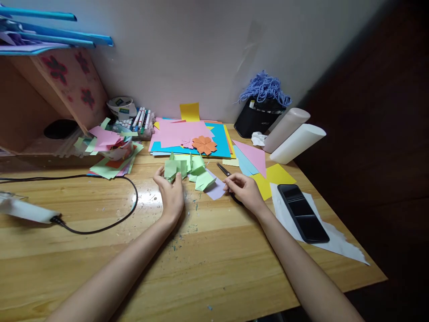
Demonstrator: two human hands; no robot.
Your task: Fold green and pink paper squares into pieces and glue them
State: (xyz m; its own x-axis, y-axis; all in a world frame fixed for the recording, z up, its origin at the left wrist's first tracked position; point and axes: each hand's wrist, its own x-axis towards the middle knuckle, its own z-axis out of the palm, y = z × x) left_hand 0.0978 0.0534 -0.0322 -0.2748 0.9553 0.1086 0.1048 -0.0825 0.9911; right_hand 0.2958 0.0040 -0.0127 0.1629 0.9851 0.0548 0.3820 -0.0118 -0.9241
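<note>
My left hand [171, 193] rests on the wooden desk [208, 259] with its fingers closed on a folded light green paper piece [171, 169]. More folded green paper pieces [201, 175] lie just to its right, beside a small lilac sheet [216, 188]. My right hand [244, 190] lies next to them, fingers curled over the handles of a pair of scissors [224, 170], whose blades point away to the upper left. Behind them an orange paper flower [204, 144] sits on a stack of pink and blue sheets [191, 134].
A black phone [302, 212] lies on white paper at the right. Pink and yellow triangles [259, 165], two pale cylinders [291, 136] and a black holder with blue yarn [263, 105] stand behind. A bowl of paper scraps [109, 145], markers [140, 118] and a black cable [110, 223] are at the left.
</note>
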